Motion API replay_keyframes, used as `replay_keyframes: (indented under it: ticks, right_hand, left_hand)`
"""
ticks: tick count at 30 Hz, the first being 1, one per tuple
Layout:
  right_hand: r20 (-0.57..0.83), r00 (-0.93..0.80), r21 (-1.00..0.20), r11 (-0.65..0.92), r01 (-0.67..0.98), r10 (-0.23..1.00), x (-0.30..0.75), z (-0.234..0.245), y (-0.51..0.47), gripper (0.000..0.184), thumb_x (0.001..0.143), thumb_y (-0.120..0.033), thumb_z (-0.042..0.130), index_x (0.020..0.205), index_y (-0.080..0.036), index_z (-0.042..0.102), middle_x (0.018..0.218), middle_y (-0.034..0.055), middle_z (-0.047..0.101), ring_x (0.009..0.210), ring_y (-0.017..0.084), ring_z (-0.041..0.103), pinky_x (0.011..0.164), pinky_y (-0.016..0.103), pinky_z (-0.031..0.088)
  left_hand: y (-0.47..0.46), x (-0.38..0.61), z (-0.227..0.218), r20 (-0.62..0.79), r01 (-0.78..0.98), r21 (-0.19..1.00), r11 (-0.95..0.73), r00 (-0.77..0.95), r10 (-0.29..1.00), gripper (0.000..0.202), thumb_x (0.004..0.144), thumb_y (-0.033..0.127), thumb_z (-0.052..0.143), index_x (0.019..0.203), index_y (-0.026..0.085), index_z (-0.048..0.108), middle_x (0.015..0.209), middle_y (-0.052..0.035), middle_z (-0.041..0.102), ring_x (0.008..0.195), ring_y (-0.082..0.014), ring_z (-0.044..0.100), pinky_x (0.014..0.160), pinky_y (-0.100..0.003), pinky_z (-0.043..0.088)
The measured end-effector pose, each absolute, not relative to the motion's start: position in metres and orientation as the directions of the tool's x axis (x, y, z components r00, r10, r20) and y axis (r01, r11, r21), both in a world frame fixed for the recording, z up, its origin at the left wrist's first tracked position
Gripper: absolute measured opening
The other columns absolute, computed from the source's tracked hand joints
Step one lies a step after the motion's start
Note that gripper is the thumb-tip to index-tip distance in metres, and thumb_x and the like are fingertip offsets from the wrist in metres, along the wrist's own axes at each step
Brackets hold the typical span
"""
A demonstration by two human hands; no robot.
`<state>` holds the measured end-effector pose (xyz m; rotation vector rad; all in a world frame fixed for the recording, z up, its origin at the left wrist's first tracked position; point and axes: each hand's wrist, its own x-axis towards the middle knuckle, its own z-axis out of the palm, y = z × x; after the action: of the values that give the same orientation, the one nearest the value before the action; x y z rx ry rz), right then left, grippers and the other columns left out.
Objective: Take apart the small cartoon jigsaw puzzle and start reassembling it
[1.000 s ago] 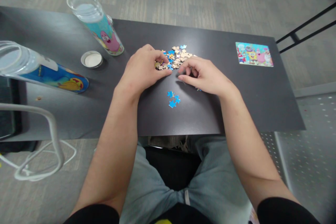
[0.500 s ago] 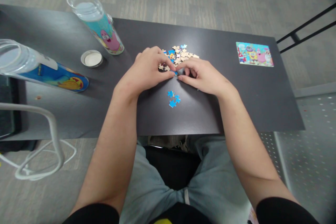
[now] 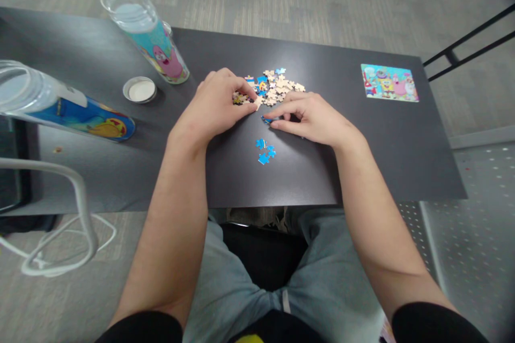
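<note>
1. Grip: left hand (image 3: 213, 110) has thumb and forefinger closed on a pale piece (image 3: 257, 102) at the near edge of the loose pile (image 3: 279, 87). The right hand (image 3: 316, 118) pinches a blue piece (image 3: 266, 119) low over the worktop (image 3: 362, 161), just beside the left fingertips.
2. Location: both held pieces sit between the loose pile and the joined blue cluster (image 3: 265, 151), which lies apart, nearer the person.
3. Risk, as judged: the pieces are small and thin. A slack pinch could drop one into the pile, where it would be hard to single out.
4. Risk, as judged: a wrist or forearm drawn toward the body could brush the joined blue cluster, splitting it or pushing it toward the near edge.
5. Edges: the near edge runs under both forearms, above the lap. A piece sliding off there would land on the lap or the floor.
6. Open room: bare worktop extends right as far as the picture card (image 3: 389, 83). To the left it extends to the round lid (image 3: 140, 90), the far tube (image 3: 159, 45) and the near tube (image 3: 64, 110).
</note>
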<state>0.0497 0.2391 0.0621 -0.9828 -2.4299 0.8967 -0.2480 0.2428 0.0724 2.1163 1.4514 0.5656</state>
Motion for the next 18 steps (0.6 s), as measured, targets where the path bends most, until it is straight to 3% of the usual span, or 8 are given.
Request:
replay_keyframes:
  ticks: [6,13,18]
  right_hand:
    - [0.01,-0.795,-0.787,0.496,0.368,0.607,0.047,0.071,0.233,0.022,0.112,-0.056,0.092,0.115,-0.039,0.105,0.1,0.0038,0.083,0.087,0.028,0.074,0.09,0.049,0.061]
    - [0.121,-0.644,-0.717,0.515,0.469,0.755,0.043,0.069,0.232,0.017,0.113,-0.049,0.09,0.117,-0.033,0.095,0.088,0.0038,0.069,0.092,0.033,0.069,0.098,0.052,0.061]
    - [0.095,-0.608,-0.694,0.49,0.528,0.788,0.045,0.064,0.234,0.021,0.114,-0.052,0.086,0.118,-0.032,0.091,0.088,0.0045,0.07,0.093,0.034,0.068,0.096,0.052,0.062]
  left_hand:
    - [0.242,-0.25,0.069,0.06,0.734,0.626,-0.265,0.293,0.954,0.033,0.092,0.059,0.094,0.11,0.032,0.092,0.125,-0.0091,0.088,0.134,-0.0387,0.072,0.118,-0.061,0.061]
    - [0.237,-0.242,0.074,0.061,0.763,0.581,-0.284,0.308,0.95,0.022,0.099,0.048,0.09,0.114,0.033,0.096,0.129,-0.0093,0.088,0.14,-0.0379,0.072,0.132,-0.061,0.055]
    - [0.236,-0.241,0.081,0.058,0.767,0.569,-0.298,0.324,0.944,0.022,0.106,0.05,0.082,0.11,0.033,0.096,0.13,-0.0093,0.092,0.137,-0.0399,0.076,0.134,-0.067,0.056]
